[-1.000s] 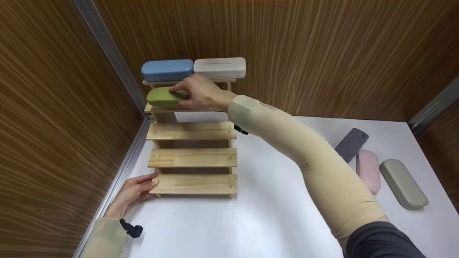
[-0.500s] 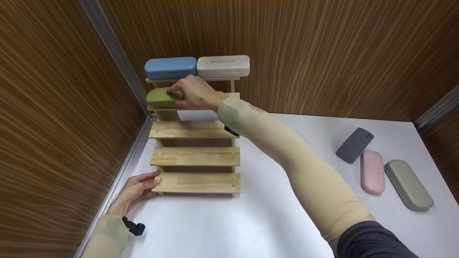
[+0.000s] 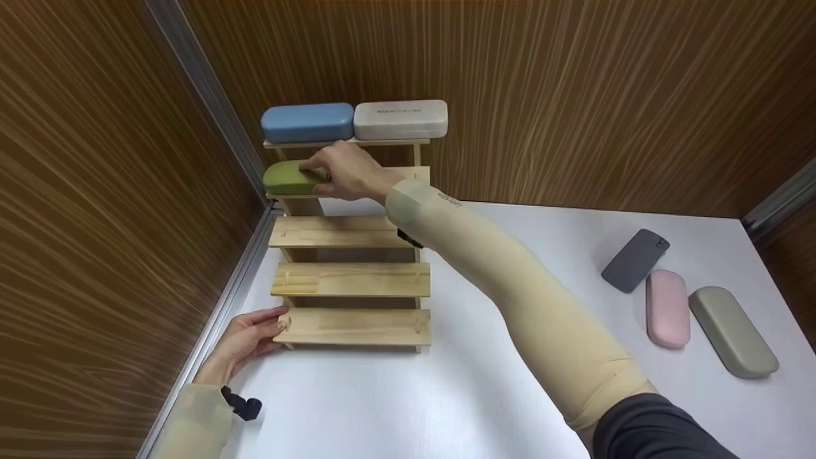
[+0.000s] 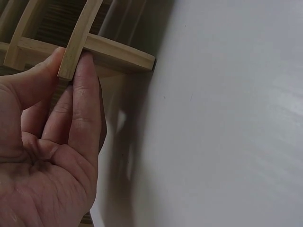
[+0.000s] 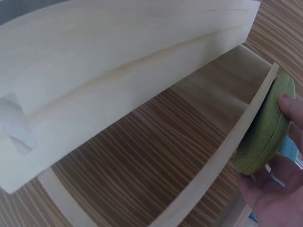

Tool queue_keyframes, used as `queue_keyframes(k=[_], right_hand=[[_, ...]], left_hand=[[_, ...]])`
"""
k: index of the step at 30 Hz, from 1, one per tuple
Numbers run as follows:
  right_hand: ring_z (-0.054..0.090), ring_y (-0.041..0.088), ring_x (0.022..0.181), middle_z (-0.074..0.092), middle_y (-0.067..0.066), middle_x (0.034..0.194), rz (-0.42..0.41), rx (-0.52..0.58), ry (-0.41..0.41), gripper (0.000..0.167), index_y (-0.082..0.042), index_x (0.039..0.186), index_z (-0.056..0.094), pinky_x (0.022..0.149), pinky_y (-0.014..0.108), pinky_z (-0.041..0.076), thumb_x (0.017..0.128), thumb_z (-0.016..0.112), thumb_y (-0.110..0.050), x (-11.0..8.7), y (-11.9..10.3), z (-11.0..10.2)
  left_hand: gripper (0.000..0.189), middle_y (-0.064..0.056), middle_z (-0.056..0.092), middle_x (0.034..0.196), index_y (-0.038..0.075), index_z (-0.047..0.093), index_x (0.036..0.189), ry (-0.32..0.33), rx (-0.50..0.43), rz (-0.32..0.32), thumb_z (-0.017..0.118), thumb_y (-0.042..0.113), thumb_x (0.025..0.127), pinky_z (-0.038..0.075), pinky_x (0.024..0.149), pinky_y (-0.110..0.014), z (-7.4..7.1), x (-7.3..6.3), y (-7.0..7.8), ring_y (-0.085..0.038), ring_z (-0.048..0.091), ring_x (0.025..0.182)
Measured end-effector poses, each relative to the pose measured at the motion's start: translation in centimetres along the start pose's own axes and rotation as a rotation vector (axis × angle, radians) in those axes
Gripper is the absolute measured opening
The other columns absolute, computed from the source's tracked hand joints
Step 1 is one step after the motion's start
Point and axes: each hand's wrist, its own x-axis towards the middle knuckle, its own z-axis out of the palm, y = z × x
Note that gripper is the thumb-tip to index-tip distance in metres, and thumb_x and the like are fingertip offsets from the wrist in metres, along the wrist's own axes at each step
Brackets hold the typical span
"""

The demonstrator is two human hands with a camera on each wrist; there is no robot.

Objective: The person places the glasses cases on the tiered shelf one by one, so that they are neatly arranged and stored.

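Observation:
A green glasses case [image 3: 287, 177] lies at the left end of the second shelf from the top of a tiered wooden rack [image 3: 357, 326]. My right hand [image 3: 349, 169] grips its right end, thumb on one side and fingers on the other; the right wrist view shows the green case [image 5: 267, 127] against the shelf edge. Down at the lowest shelf, my left hand [image 3: 245, 338] pinches the left end of the board [image 4: 78, 40] between thumb and fingers. On the top shelf a blue glasses case [image 3: 307, 123] and a white glasses case [image 3: 401, 119] stand side by side.
On the white table [image 3: 510, 357] at the right lie a dark grey case [image 3: 635, 260], a pink glasses case [image 3: 668, 309] and an olive-grey glasses case [image 3: 733, 331]. A wood-grain wall [image 3: 115, 191] rises close to the rack's left side, another behind it.
The whole view has shifted slightly. My right hand and the green case have moved a little left along the shelf, to its left end. My left hand keeps its hold on the lowest board.

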Motion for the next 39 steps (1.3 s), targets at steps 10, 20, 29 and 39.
queue_keyframes(k=[10, 20, 29, 39], right_hand=[[0.069, 0.028, 0.142, 0.074, 0.008, 0.151, -0.003, -0.042, 0.007, 0.055, -0.015, 0.159, 0.065, 0.126, 0.044, 0.056, 0.106, 0.078, -0.022, -0.4, 0.1, 0.2], [0.060, 0.031, 0.153, 0.066, 0.008, 0.162, -0.019, -0.094, -0.020, 0.060, -0.017, 0.161, 0.063, 0.133, 0.047, 0.049, 0.105, 0.080, -0.033, -1.7, -0.1, -1.4], [0.069, 0.031, 0.140, 0.072, 0.012, 0.154, -0.084, -0.071, -0.011, 0.052, -0.010, 0.154, 0.068, 0.124, 0.048, 0.057, 0.106, 0.078, -0.028, -4.5, 0.8, -3.5], [0.072, 0.034, 0.137, 0.075, 0.015, 0.148, -0.129, -0.017, 0.009, 0.053, -0.005, 0.151, 0.070, 0.119, 0.048, 0.061, 0.105, 0.080, -0.029, -8.1, 1.8, -4.8]], left_hand=[[0.055, 0.007, 0.084, 0.119, -0.002, 0.058, 0.159, -0.006, 0.024, 0.001, 0.074, 0.004, 0.106, 0.072, 0.086, -0.026, 0.1, 0.3, 0.2, -0.009, 0.081, 0.099], [0.052, 0.007, 0.084, 0.118, 0.000, 0.063, 0.156, -0.023, 0.025, 0.005, 0.074, 0.003, 0.106, 0.072, 0.085, -0.026, -0.1, 1.0, 0.7, -0.009, 0.081, 0.099], [0.055, 0.005, 0.084, 0.120, 0.001, 0.060, 0.158, -0.009, 0.040, -0.013, 0.076, 0.006, 0.106, 0.072, 0.089, -0.027, -0.4, 1.5, 0.9, -0.010, 0.082, 0.101], [0.053, 0.003, 0.084, 0.121, 0.001, 0.064, 0.155, 0.010, 0.036, -0.034, 0.078, 0.006, 0.105, 0.072, 0.092, -0.029, -1.2, 1.1, 0.2, -0.013, 0.082, 0.102]])
